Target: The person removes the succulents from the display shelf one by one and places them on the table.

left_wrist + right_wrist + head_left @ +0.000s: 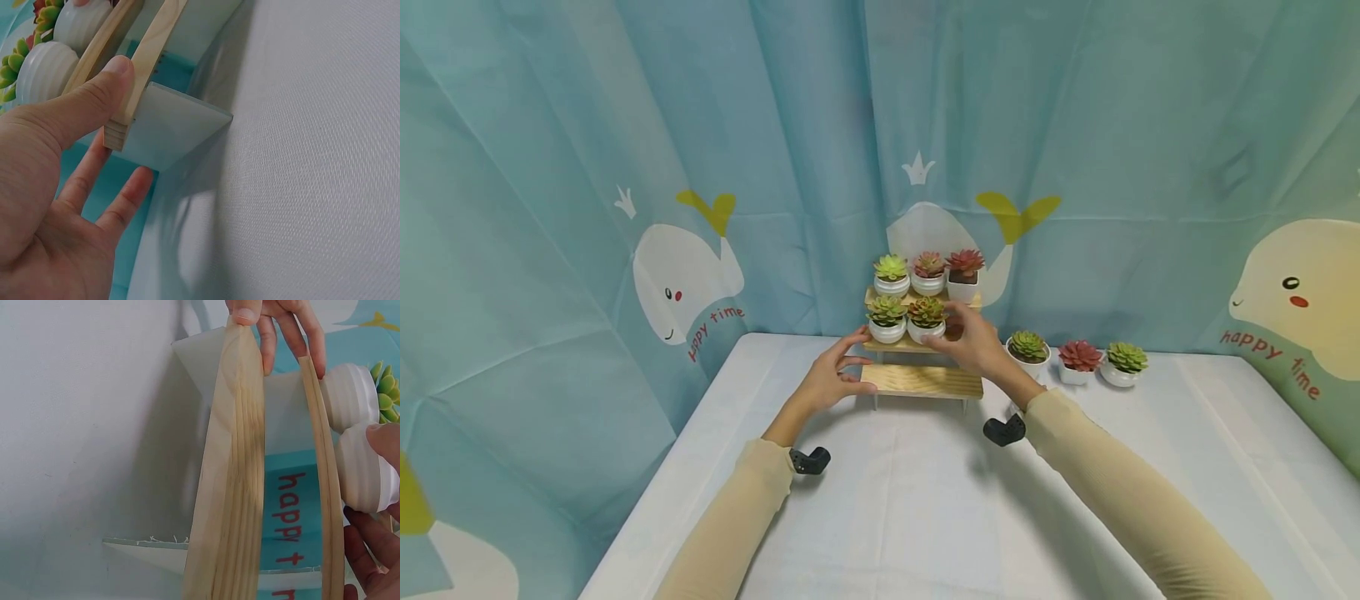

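A wooden tiered plant stand [921, 381] stands at the back of the table. My left hand [827, 379] grips its left end, with the thumb [103, 87] on the lowest board and the fingers reaching along the side. On the middle tier, my right hand [973, 342] holds the white pot of a green and reddish succulent [927, 312] between thumb and fingers. Close on its left sits a green potted succulent [887, 310]. The top tier bears a lime-green succulent [891, 271], a pinkish one [928, 267] and a red one [964, 265] in a square pot.
Right of the stand, a green succulent [1028, 347], a red succulent [1080, 357] and another green succulent [1126, 358] stand in white pots on the white-covered table [887, 500]. Something white is partly hidden by the right wrist. A blue curtain [805, 275] hangs behind.
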`<action>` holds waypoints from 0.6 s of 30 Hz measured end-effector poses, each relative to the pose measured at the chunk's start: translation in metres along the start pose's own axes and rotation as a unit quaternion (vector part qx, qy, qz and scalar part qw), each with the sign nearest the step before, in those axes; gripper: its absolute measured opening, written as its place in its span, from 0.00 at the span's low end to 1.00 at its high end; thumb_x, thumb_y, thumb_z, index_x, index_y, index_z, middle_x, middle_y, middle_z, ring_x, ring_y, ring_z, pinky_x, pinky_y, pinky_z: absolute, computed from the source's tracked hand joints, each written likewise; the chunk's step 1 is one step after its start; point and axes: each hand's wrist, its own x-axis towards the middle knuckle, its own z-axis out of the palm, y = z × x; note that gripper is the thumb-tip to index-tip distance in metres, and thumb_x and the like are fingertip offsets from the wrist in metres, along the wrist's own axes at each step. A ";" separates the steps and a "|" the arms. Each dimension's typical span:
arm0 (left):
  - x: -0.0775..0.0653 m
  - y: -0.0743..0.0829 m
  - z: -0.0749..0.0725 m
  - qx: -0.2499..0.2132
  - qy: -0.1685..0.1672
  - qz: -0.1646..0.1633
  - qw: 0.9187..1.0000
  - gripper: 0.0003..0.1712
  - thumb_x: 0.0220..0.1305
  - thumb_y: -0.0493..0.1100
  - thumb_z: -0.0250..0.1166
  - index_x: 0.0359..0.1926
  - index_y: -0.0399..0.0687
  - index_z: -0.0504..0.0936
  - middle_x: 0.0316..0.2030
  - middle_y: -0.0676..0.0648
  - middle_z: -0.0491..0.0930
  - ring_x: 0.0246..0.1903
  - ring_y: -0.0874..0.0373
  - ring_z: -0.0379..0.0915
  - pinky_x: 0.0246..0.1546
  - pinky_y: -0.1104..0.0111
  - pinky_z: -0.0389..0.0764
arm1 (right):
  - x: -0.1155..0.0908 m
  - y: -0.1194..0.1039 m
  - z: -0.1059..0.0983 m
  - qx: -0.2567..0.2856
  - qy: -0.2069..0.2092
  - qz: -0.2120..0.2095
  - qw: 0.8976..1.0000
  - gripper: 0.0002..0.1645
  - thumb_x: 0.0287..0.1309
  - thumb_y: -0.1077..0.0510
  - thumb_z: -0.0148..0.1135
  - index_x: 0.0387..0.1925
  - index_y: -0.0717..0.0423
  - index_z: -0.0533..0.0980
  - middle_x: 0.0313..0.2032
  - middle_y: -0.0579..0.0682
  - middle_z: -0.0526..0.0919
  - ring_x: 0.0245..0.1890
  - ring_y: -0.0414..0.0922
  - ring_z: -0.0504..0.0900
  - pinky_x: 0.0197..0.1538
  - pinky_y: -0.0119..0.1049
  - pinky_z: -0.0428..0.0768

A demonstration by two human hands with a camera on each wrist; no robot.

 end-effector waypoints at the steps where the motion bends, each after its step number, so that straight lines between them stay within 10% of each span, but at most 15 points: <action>1: 0.000 0.000 0.000 0.000 0.000 0.001 1.000 0.50 0.56 0.31 0.77 0.76 0.50 0.65 0.81 0.55 0.50 0.64 0.46 0.74 0.47 0.58 0.84 | 0.000 0.000 0.000 0.000 0.001 0.000 1.000 0.46 0.62 0.43 0.72 0.73 0.58 0.65 0.59 0.63 0.80 0.61 0.58 0.79 0.63 0.59 0.74; 18: 0.000 0.001 0.000 0.000 -0.001 0.005 1.000 0.49 0.56 0.30 0.77 0.76 0.48 0.64 0.81 0.54 0.50 0.64 0.45 0.74 0.47 0.57 0.84 | -0.006 0.001 -0.011 0.035 0.003 -0.003 0.999 0.47 0.60 0.46 0.75 0.73 0.58 0.66 0.55 0.60 0.81 0.54 0.55 0.81 0.56 0.53 0.79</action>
